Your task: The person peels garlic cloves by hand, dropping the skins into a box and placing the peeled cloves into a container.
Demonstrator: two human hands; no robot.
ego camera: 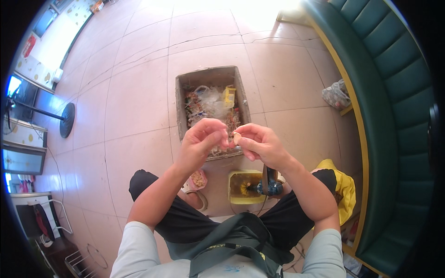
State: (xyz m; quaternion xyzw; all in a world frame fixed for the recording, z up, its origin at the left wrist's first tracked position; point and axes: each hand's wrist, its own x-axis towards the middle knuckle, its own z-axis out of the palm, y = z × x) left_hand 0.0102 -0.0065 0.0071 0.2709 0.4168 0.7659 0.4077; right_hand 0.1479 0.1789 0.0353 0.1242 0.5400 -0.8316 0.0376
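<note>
My right hand (pixel 262 142) pinches a small pale piece (pixel 237 138), which looks like a garlic clove, between thumb and fingers. Close beside it, my left hand (pixel 207 137) has its fingers curled and its thumb near the fingertips; whether anything is between them is unclear. Both hands are raised over the near end of an open-topped box (pixel 179 104) of litter. Down by my left foot, a pink container (pixel 198 179) holds many similar pale pieces. By my right foot is a yellow tub (pixel 233 200) with a blue power tool (pixel 272 188) reaching over it.
Inside the box lie clear plastic bags (pixel 210 100), a yellow packet (pixel 229 96) and dry scraps. A green padded bench (pixel 377 146) runs along the right, with a filled plastic bag (pixel 336 94) beside it. Yellow cloth or sheeting (pixel 346 194) hangs by my right knee. A fan base (pixel 67 120) stands left.
</note>
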